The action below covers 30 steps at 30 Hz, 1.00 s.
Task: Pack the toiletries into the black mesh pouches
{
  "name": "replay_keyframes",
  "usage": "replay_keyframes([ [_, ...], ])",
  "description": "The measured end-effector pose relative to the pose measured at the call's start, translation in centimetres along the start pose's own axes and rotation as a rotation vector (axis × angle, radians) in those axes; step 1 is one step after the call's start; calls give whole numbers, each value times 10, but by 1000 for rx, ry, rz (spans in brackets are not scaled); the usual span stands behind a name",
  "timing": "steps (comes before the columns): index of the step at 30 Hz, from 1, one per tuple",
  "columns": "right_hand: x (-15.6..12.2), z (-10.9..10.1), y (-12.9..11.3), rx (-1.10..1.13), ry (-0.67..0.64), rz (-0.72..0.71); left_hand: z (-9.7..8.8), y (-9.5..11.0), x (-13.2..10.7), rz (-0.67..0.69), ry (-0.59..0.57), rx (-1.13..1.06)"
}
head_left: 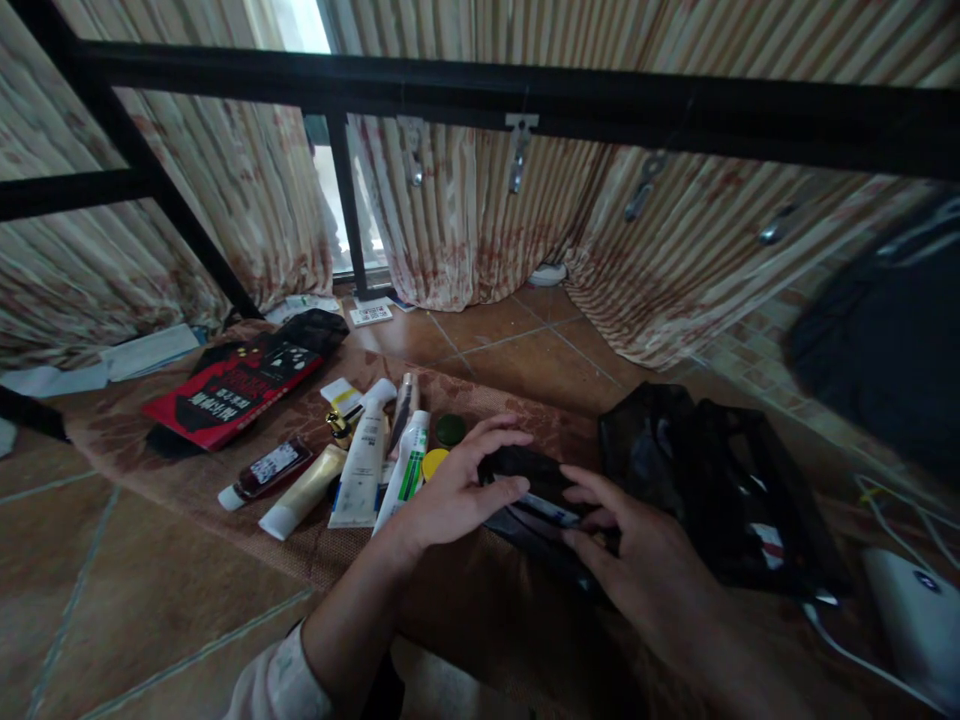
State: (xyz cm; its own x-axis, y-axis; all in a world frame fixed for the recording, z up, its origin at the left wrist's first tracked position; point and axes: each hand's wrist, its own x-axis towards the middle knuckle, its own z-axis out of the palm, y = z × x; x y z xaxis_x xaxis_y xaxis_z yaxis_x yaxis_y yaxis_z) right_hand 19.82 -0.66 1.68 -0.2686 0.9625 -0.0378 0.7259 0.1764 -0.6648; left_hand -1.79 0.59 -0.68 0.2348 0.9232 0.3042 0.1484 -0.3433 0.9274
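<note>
A black pouch [536, 548] lies across the cloth in front of me, its top parted, with a pale item showing inside that I cannot make out. My left hand [461, 490] grips its left end, thumb over the near side and fingers along the far side. On the right end, my right hand [634, 535] holds the rim between thumb and curved fingers. Just left of the pouch are a round yellow lid [434, 462], a dark green lid [450, 430], a green-and-white tube [410, 465] and a large white tube [367, 460].
Further left lie a cream tube [306, 490], a dark red bottle [270, 470] and a red book [232, 395]. Black mesh bags [720, 480] stand at right, near a white power bank [911, 620] with a cable. A black metal bar [480, 90] with hanging clips crosses above.
</note>
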Motion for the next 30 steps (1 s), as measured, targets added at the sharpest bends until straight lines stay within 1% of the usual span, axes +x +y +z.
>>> replay_keyframes([
  [4, 1, -8, 2, 12, 122, -54, 1, -2, 0, -7, 12, 53],
  [7, 3, -13, 2, 20, 275, -87, 1, -5, 0, -8, 21, 85],
  [10, 5, -15, 0, 41, 440, -82, 0, -5, 1, -14, 32, 113],
  [13, 7, -13, -1, 65, 519, -80, -1, -4, 2, -44, 57, 140],
  [16, 10, -8, -2, 73, 515, -75, -2, -4, 3, -68, 71, 169],
  [21, 14, -3, -4, 28, 446, -97, -2, -7, 6, -110, 78, 183],
  [27, 13, -4, -6, 24, 385, -84, 0, -10, 7, -148, 65, 185],
  [30, 11, -6, -5, 13, 345, -73, 0, -11, 7, -138, 61, 180],
])
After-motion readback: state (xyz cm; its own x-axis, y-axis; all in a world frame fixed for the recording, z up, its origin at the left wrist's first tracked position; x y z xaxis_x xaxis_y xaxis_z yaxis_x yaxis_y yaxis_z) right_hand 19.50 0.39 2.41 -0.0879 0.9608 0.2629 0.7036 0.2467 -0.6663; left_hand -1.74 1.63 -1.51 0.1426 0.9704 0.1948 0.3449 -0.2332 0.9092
